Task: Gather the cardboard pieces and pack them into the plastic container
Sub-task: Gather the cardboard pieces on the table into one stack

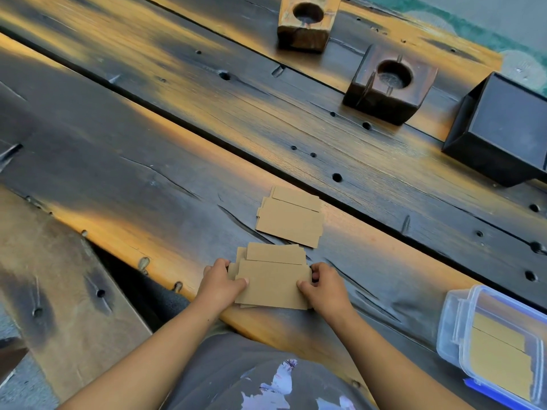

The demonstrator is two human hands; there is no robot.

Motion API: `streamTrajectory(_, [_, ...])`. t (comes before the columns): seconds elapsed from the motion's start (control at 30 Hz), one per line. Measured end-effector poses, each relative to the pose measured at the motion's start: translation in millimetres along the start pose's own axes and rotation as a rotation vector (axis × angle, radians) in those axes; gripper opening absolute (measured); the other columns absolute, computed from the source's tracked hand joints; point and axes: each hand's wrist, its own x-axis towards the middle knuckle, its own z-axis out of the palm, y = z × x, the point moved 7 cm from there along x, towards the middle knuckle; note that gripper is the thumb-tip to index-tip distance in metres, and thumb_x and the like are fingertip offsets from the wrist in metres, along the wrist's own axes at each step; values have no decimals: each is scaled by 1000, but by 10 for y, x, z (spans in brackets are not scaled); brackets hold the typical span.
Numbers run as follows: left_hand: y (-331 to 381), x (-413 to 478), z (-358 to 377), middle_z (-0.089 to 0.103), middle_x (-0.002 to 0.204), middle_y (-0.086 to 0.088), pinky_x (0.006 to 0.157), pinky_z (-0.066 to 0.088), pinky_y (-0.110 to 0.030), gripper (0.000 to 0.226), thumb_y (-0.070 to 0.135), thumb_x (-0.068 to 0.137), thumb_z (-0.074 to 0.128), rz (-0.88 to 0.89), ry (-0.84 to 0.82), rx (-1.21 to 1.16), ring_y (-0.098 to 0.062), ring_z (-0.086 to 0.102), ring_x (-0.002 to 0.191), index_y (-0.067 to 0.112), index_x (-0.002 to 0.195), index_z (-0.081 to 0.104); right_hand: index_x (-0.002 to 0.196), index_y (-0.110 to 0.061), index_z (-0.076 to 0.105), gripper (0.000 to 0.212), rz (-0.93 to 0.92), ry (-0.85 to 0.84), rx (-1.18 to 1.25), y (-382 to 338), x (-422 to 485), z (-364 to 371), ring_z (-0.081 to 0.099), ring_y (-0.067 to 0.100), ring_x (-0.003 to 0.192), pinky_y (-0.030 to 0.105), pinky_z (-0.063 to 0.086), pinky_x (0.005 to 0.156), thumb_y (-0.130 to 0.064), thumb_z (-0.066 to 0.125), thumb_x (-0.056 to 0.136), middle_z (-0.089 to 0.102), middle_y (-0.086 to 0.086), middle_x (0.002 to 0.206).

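Note:
A loose stack of brown cardboard pieces point(273, 279) lies near the table's front edge. My left hand point(220, 284) grips its left end and my right hand point(322, 284) grips its right end, thumbs on top. A second small pile of cardboard pieces point(291, 220) lies just beyond it, untouched. The clear plastic container point(453, 327) with a blue rim stands at the lower right, with cardboard pieces lying flat inside it.
The wooden table point(177, 143) has dark planks with gaps and holes. Two wooden blocks with round holes point(306, 22) point(390, 87) stand at the back. A black box point(503, 128) sits at the right. A lower wooden bench point(59, 291) is at the left.

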Motion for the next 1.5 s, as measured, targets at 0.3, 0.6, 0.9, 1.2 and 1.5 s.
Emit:
streamTrajectory(0.3, [10, -98, 108, 56, 120, -8, 91, 52, -42, 47, 27, 78, 73, -17, -20, -14, -25, 59, 105, 16, 117, 50, 115, -17, 56, 41, -20, -66, -29, -109, -54, 180, 60, 21, 96, 40, 54, 84, -32, 68, 79, 59, 4, 111])
streamTrajectory(0.6, [-16, -126, 115, 57, 122, -9, 91, 52, -38, 55, 26, 78, 74, -35, -24, -16, -26, 58, 108, 13, 124, 48, 119, -14, 56, 42, 14, -54, 31, -71, -62, 122, 58, 19, 98, 31, 47, 80, -30, 70, 83, 56, 4, 115])
streamTrajectory(0.9, [-126, -158, 166, 65, 114, -9, 85, 55, -40, 41, 18, 80, 74, -165, -54, -242, -25, 64, 101, 9, 115, 55, 92, -14, 53, 26, 181, -117, 313, -32, -80, 209, 56, 17, 78, 36, 47, 71, -23, 75, 80, 57, 1, 87])
streamTrajectory(1.2, [-5, -215, -4, 70, 106, -7, 79, 57, -37, 36, 15, 79, 79, -104, -125, -314, -23, 69, 95, 12, 108, 58, 89, -9, 55, 25, 251, -238, 486, -35, -170, 186, 58, 23, 78, 31, 45, 60, -17, 77, 82, 63, 9, 88])
streamTrajectory(1.5, [417, -171, -196, 69, 106, 2, 85, 55, -34, 40, 26, 79, 79, 38, -122, -206, -15, 68, 96, 18, 112, 57, 99, -7, 59, 28, 194, -176, 540, -205, -15, -124, 63, 22, 83, 41, 55, 79, -19, 77, 81, 62, 9, 94])
